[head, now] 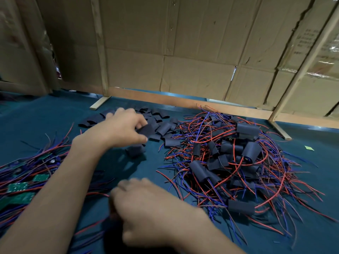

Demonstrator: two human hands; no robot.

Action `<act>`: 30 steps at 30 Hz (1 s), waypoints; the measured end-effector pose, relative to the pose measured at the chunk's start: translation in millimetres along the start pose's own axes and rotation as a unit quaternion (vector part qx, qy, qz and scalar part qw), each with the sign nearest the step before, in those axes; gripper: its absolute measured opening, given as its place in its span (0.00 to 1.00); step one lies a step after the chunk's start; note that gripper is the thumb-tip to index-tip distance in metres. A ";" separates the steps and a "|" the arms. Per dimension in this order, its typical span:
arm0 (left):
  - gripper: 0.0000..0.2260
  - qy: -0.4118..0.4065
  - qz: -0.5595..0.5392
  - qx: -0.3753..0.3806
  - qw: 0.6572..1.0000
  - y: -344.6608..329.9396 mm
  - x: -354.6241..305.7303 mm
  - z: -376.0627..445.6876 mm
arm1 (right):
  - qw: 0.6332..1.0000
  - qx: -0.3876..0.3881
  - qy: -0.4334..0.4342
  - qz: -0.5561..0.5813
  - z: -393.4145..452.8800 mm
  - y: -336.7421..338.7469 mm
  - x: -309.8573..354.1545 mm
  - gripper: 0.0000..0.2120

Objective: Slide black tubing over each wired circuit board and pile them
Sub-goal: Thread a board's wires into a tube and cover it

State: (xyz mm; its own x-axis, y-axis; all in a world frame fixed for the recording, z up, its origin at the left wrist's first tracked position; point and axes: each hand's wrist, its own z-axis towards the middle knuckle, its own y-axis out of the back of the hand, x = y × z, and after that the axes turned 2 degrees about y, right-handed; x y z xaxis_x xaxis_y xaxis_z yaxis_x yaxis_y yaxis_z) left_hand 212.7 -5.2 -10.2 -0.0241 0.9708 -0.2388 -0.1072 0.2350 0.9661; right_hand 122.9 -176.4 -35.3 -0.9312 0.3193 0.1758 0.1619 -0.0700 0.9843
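My left hand (122,129) reaches to the far middle of the table and pinches one flat piece of black tubing (146,130) between thumb and fingers. It is at the near edge of a heap of loose tubing pieces (163,123). My right hand (145,204) hovers low near the front, blurred, with its fingers curled toward the left; whatever is under them is hidden. Bare green circuit boards (18,186) with red and blue wires lie at the left. A pile of sleeved boards (238,162) with tangled wires fills the right.
The table has a dark teal cloth (45,114). A cardboard partition (183,52) on wooden feet (100,103) closes off the back just behind the tubing heap. A small green scrap (309,147) lies at the far right.
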 end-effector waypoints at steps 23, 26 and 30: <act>0.16 -0.083 -0.159 -0.158 0.971 46.4 -20.3 -25.4 | 0.987 -0.009 -0.149 0.055 -17.4 17.6 -63.7 0.09; 0.16 -0.089 -0.167 -0.153 0.970 48.6 -17.6 -26.8 | 0.958 -0.139 -0.161 0.193 -33.2 47.7 -72.1 0.04; 0.16 -0.098 -0.177 -0.138 0.970 52.3 -13.7 -27.3 | 0.894 -0.229 -0.145 0.356 -61.1 78.7 -82.0 0.07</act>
State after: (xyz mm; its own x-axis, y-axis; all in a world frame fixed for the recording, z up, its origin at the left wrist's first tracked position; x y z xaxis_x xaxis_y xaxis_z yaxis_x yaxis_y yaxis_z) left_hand 180.3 -7.6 40.9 0.2488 0.8291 -0.5006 -0.3378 0.5587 0.7575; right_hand 192.0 -265.9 26.9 -0.5098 0.2669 0.8178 0.4681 -0.7115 0.5240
